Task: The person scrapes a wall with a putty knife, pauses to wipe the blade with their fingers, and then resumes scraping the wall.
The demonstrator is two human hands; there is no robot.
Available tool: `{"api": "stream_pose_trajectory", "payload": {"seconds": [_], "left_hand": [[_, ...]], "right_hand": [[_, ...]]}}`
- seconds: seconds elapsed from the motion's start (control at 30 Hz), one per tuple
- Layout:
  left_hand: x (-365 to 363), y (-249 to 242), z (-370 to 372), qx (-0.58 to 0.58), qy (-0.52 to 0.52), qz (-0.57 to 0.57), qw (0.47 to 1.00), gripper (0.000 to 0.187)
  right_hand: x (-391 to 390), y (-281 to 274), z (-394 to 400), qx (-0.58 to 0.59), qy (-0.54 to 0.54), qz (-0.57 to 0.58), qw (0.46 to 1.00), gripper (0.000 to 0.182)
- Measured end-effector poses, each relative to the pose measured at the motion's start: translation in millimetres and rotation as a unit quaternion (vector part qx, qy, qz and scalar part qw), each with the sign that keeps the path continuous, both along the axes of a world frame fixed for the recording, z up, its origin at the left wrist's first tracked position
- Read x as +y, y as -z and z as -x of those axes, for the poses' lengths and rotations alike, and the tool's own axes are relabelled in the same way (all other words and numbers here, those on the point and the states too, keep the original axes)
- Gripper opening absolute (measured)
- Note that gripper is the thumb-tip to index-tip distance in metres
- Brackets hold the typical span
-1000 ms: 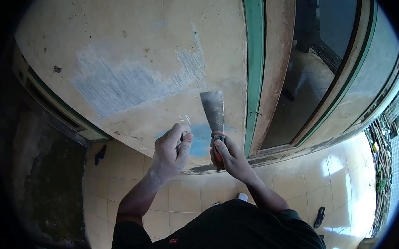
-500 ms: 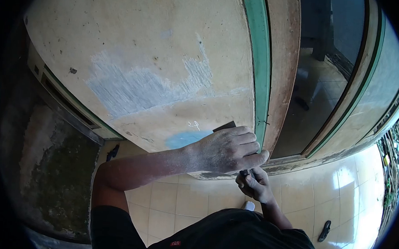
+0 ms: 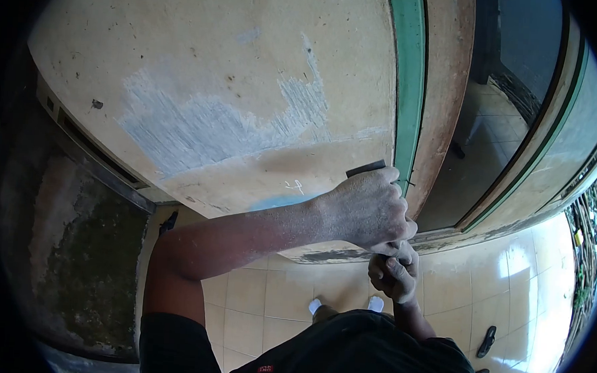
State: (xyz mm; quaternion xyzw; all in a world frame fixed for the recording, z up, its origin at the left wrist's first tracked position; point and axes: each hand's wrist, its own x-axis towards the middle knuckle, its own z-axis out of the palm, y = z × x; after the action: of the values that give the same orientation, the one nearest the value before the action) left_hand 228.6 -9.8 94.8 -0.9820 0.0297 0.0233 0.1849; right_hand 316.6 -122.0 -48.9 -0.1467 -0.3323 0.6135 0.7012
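Note:
My left hand [image 3: 371, 206], coated in pale dust, is closed around a dark flat tool [image 3: 366, 167]. The tool's straight edge sticks out above the knuckles, close to the wall [image 3: 250, 71]. Just below, my right hand [image 3: 396, 274] is closed with its thumb on top, touching or nearly touching the left hand. A small dark part shows between its fingers, but I cannot make out what it is. A scraped grey-white patch [image 3: 201, 132] and a blue patch [image 3: 281, 201] mark the wall.
A green frame strip [image 3: 409, 91] and brown wood [image 3: 448, 73] border a dark glass pane [image 3: 514, 129] on the right. Below lies a tiled floor [image 3: 447, 293] with a dark sandal [image 3: 486, 341]. A mossy dark surface [image 3: 89, 244] is at left.
Both hands have shifted slightly right, and the left has turned, with the tool's edge now higher. The view has moved a little, and a second foot shows below.

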Motion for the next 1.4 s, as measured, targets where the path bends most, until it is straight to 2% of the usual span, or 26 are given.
{"api": "stream_pose_trajectory", "payload": {"seconds": [0.07,0.13,0.2,0.23,0.33,0.37,0.43,0.47,0.57,0.67,0.87,0.93,1.03,1.1,1.17,1.27,1.4], "left_hand": [[8,-5,9,0.014,-0.036,-0.004,0.999,0.033],[19,-8,19,-0.025,-0.026,-0.016,0.999,0.031],[35,-13,28,-0.124,0.004,-0.052,0.991,0.029],[44,-20,32,-0.138,0.005,-0.053,0.989,0.026],[66,-38,43,-0.136,-0.017,-0.026,0.99,0.025],[71,-41,48,-0.169,0.013,-0.006,0.985,0.021],[72,-38,54,-0.133,0.004,-0.001,0.991,0.019],[73,-36,58,-0.096,-0.014,0.002,0.995,0.017],[80,-24,72,-0.086,-0.012,-0.008,0.996,0.013],[83,-26,77,-0.1,0.024,0.053,0.993,0.015],[86,-33,71,-0.137,0.033,0.027,0.99,0.017],[86,-38,67,-0.152,0.037,0.009,0.988,0.02],[84,-41,70,-0.186,0.043,-0.002,0.982,0.026],[81,-34,72,-0.214,0.045,0.01,0.976,0.028],[80,-23,72,-0.229,0.018,0.059,0.971,0.018],[81,-15,69,-0.229,0.004,0.038,0.973,0.019],[83,-18,65,-0.238,0.01,0.025,0.971,0.019]], "right_hand": [[9,-1,9,-0.003,0.026,-0.03,0.999,0.023],[20,-3,15,0.023,0.004,-0.066,0.998,0.021],[37,-20,22,-0.019,0.013,-0.055,0.998,0.022],[46,-32,29,-0.037,0.046,-0.061,0.996,0.025],[65,-55,47,-0.049,0.075,-0.06,0.994,0.03],[65,-55,58,-0.05,0.081,-0.058,0.994,0.03],[69,-54,80,-0.006,0.109,-0.033,0.994,0.031],[69,-51,89,-0.006,0.117,-0.029,0.993,0.03],[80,-30,111,-0.017,0.139,-0.032,0.99,0.028],[79,-32,132,-0.004,0.188,-0.015,0.982,0.027],[85,-45,136,-0.036,0.249,-0.014,0.968,0.024],[90,-47,132,-0.051,0.251,-0.015,0.967,0.024],[93,-47,129,-0.047,0.233,-0.082,0.968,0.024],[86,-49,126,-0.061,0.215,-0.073,0.972,0.023],[79,-38,115,-0.092,0.181,-0.057,0.977,0.022],[83,-30,107,-0.126,0.187,-0.042,0.973,0.025],[78,-46,99,-0.149,0.186,-0.013,0.971,0.023]]}}
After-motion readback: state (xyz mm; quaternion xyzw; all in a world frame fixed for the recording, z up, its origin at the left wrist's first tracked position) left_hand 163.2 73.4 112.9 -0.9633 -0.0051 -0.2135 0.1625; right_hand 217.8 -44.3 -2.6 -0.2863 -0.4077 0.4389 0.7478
